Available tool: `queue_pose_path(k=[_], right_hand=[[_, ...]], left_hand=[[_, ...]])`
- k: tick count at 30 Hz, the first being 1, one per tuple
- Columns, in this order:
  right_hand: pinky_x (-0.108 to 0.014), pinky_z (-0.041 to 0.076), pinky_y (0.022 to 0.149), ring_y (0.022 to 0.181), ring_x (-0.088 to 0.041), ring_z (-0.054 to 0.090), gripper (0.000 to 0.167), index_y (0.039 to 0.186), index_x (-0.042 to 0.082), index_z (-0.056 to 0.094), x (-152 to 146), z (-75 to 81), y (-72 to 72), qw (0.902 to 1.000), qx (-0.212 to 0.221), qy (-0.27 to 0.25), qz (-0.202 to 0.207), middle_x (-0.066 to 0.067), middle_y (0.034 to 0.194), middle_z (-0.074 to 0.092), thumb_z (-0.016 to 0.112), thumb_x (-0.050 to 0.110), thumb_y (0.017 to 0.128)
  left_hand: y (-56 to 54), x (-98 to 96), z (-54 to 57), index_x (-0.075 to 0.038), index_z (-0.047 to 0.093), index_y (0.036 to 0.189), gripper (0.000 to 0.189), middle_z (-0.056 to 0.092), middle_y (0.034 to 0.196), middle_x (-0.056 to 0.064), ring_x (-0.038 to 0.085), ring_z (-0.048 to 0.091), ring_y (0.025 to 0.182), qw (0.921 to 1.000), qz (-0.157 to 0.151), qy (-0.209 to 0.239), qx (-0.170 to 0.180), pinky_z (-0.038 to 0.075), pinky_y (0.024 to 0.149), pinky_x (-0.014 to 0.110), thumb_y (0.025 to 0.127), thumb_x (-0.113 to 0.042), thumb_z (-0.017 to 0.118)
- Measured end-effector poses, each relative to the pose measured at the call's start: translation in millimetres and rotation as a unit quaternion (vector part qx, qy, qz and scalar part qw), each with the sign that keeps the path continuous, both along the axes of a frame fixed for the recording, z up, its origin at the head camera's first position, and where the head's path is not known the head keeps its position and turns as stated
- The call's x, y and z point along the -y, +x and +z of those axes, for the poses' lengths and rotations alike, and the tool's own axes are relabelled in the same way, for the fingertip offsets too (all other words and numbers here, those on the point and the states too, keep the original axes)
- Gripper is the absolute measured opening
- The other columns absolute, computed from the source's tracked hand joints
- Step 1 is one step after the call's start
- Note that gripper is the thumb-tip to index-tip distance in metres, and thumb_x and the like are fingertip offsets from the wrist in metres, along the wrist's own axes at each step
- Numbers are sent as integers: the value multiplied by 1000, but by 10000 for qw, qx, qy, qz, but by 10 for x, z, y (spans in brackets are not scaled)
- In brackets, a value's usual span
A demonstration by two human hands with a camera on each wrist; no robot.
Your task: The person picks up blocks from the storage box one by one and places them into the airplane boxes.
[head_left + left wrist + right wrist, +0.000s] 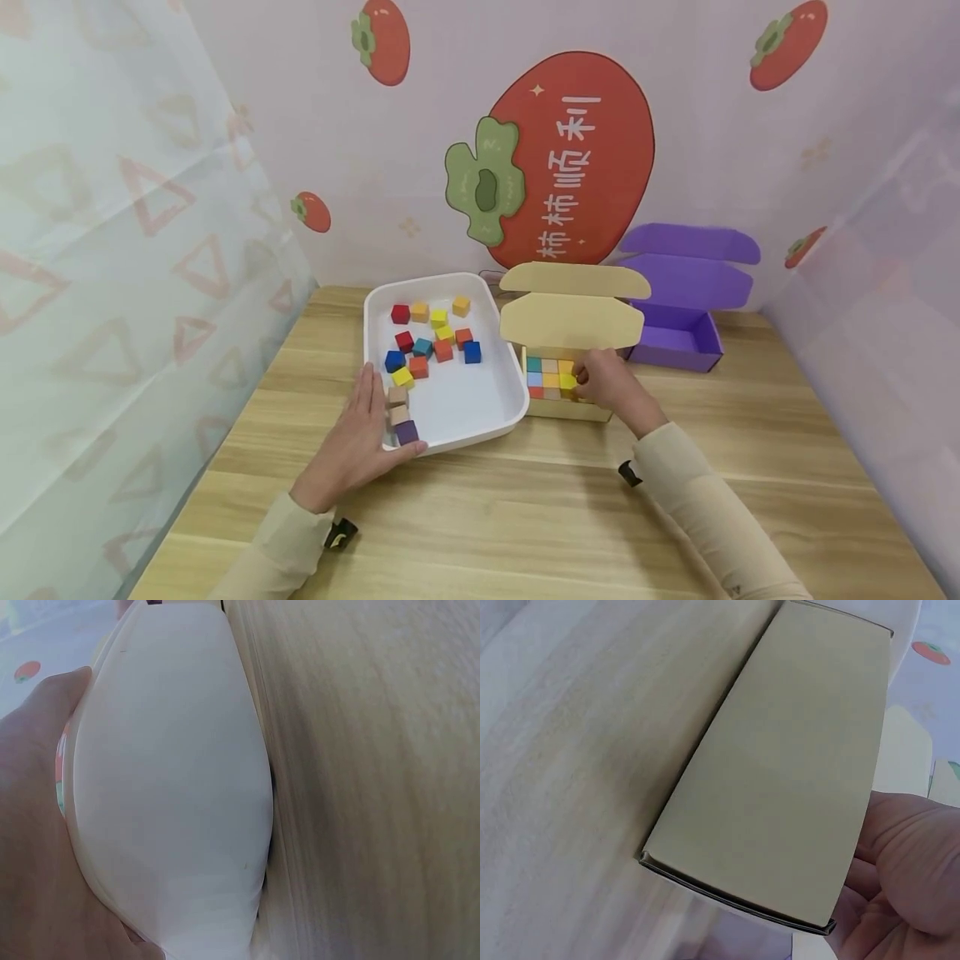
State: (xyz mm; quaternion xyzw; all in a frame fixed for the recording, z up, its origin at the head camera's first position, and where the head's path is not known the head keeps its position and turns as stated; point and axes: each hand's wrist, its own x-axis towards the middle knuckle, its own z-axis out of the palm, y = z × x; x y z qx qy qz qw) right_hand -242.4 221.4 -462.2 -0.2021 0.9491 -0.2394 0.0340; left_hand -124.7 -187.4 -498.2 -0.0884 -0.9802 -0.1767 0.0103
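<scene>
My left hand [360, 437] rests on the front left corner of a white tray [468, 408], fingers straight along the left side and thumb along the front rim. In the left wrist view the thumb [64, 690] lies at the rim of the tray. Coloured wooden cubes lie in the tray, among them a purple cube [407, 432] close to that hand. My right hand [611, 383] reaches into an open yellow cardboard box [566, 409], fingertips down among rows of cubes beside a yellow cube [567, 382]. I cannot tell whether they pinch a cube.
An open purple box [675, 354] stands behind and right of the yellow one, its lid [686, 283] raised. The yellow lid [573, 321] also stands up, near the back wall. The tray's right side is close against the yellow box. All stand on a wooden table [510, 508].
</scene>
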Motion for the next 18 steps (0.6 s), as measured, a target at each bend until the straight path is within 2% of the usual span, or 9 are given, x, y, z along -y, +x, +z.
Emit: queue_pose_path(k=[6,10,12,15,18], right_hand=[[-44,64,78,85,-28,74,27,106,-6,78,95,113,51,9991,-288,295,108,-19,96,79,88,5,83],[-45,65,82,90,-29,75,27,107,-5,78,255,285,123,9982,-449,127,389,-18,99,80,88,8,85],[-45,66,83,91,-30,77,23,100,-6,77,374,372,158,9967,-480,-22,655,-17,97,80,88,8,85],[-43,66,84,91,-29,78,22,100,-4,78,590,464,216,9939,-345,-179,1028,-16,97,80,89,7,84],[-40,66,88,96,-28,78,28,111,-1,80,837,508,272,9912,-8,-206,1310,-15,105,81,88,10,86]], left_hand=[[3,10,-3,4,4,167,137,-7,178,23,46,5,165,10000,1,-20,40,28,126,63,82,-88,59],[6,6,-4,5,4,167,137,-7,178,22,46,5,165,10000,12,1,39,28,126,64,82,-87,60],[7,4,-2,5,4,167,137,-6,178,23,46,5,165,10000,20,7,31,29,126,64,82,-86,61],[3,2,2,5,5,167,137,-5,178,23,46,6,165,10000,31,-22,6,30,125,64,82,-86,61],[-6,1,7,4,5,167,137,-4,178,23,46,7,165,10000,36,-48,-17,31,124,64,81,-86,61]])
